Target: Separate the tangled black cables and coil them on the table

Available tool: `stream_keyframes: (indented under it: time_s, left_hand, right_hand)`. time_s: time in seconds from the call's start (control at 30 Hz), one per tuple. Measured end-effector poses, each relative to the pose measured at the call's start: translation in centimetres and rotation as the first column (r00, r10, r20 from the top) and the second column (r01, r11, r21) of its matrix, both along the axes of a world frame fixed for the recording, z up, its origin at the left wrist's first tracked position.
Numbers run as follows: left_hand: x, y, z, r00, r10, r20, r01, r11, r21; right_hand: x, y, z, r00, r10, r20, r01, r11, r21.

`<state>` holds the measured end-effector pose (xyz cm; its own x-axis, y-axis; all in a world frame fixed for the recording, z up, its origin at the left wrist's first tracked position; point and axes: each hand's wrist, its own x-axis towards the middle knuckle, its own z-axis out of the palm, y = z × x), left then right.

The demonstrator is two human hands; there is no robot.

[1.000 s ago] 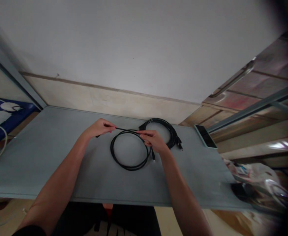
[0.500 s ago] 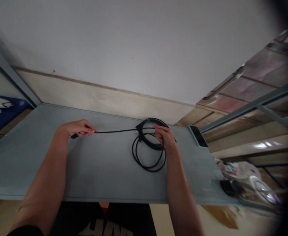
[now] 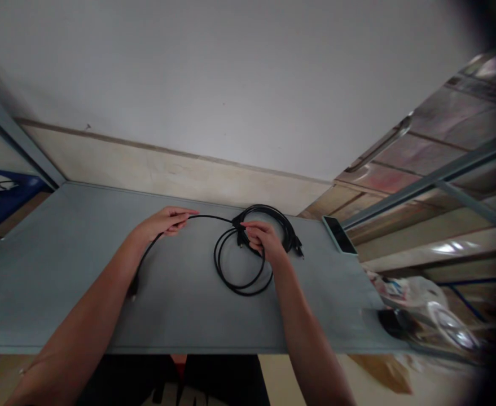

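A black cable (image 3: 209,216) runs between my two hands above the grey table (image 3: 188,304). My left hand (image 3: 166,221) is closed around one stretch of it, and its loose end (image 3: 133,287) with a plug hangs down beside my left forearm. With thumb and fingers, my right hand (image 3: 262,237) pinches the cable at the near side of a coil (image 3: 290,225). A smaller loop (image 3: 216,259) of the same black cable lies below that hand. At the coil's right, connector ends (image 3: 299,247) rest on the table.
A phone (image 3: 339,234) lies at the table's right end. Past that edge are plastic bags (image 3: 417,293) and a dark object (image 3: 395,322). A white wall (image 3: 222,84) stands behind, with metal posts (image 3: 23,135) at the sides. Blue material (image 3: 19,189) shows at far left.
My left hand has moved right along the cable, leaving a longer end hanging. The right hand has shifted left, and the cable between them now bows instead of being taut.
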<state>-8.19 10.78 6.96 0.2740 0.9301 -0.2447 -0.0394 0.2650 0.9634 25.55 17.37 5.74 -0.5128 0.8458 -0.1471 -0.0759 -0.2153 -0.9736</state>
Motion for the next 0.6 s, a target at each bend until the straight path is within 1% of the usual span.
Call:
stream_keyframes:
  time_s: [0.1, 0.17, 0.27, 0.33, 0.43, 0.6]
  left_hand:
    - [2.3, 0.3, -0.6, 0.999, 0.044, 0.010, -0.044, 0.998, 0.047]
    - [3.7, 0.3, -1.1, 0.999, 0.040, -0.002, -0.040, 0.996, 0.078]
    - [5.3, 0.2, -1.7, 0.994, 0.001, -0.106, 0.014, 0.990, 0.143]
    - [5.7, 0.2, -1.7, 0.981, -0.017, -0.192, 0.052, 0.983, 0.177]
    - [4.9, 0.2, -1.4, 0.970, -0.017, -0.243, 0.059, 0.984, 0.167]
    - [1.0, 0.6, -0.9, 0.979, 0.081, -0.185, -0.066, 0.994, 0.082]
  right_hand:
    - [-2.2, -1.3, -0.4, 0.999, 0.050, -0.016, -0.050, 0.999, 0.006]
    - [-3.8, -2.2, -0.7, 0.997, 0.075, -0.020, -0.075, 0.997, 0.022]
    - [-5.9, -3.5, -1.3, 0.993, 0.117, -0.030, -0.116, 0.992, 0.047]
    - [-6.8, -4.2, -1.5, 0.988, 0.147, -0.051, -0.144, 0.988, 0.046]
    - [-7.1, -4.5, -1.5, 0.981, 0.179, -0.076, -0.179, 0.984, 0.006]
    - [-5.6, -3.4, -0.3, 0.987, 0.129, -0.093, -0.138, 0.986, -0.095]
